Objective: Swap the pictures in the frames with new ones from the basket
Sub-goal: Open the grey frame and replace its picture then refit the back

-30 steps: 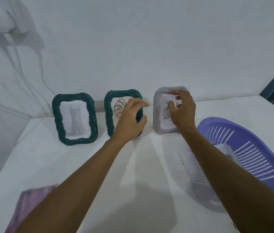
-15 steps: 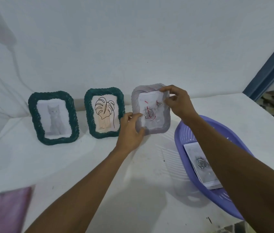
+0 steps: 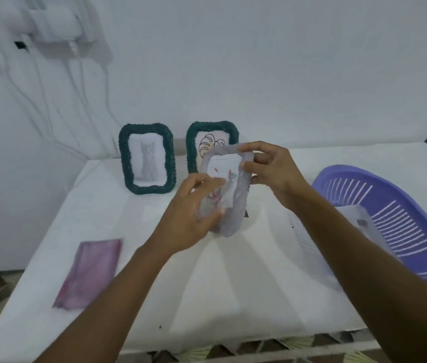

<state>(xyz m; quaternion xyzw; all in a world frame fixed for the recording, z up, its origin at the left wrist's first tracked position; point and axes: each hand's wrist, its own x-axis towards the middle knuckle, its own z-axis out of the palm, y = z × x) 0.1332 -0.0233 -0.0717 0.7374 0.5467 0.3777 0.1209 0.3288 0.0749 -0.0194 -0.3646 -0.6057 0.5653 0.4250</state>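
Observation:
A grey woven picture frame (image 3: 238, 203) is lifted above the white table, held between both hands. My right hand (image 3: 272, 170) grips its top right edge. My left hand (image 3: 194, 213) holds its lower left part, fingers over the picture with red marks. Two dark green frames stand at the wall behind: one with a cat picture (image 3: 146, 159), one with a leaf drawing (image 3: 208, 142), partly hidden by the grey frame. The purple basket (image 3: 400, 218) sits at the right with a white picture (image 3: 359, 218) inside, partly behind my right arm.
A pink-purple sheet (image 3: 89, 272) lies flat on the table (image 3: 246, 284) at the left. White cables and an adapter (image 3: 52, 22) hang on the wall at the upper left. The table's front edge runs along the bottom of the view.
The grey frame went from standing at the wall to being lifted and pulled toward me. My left hand left the leaf frame and took hold of the grey one.

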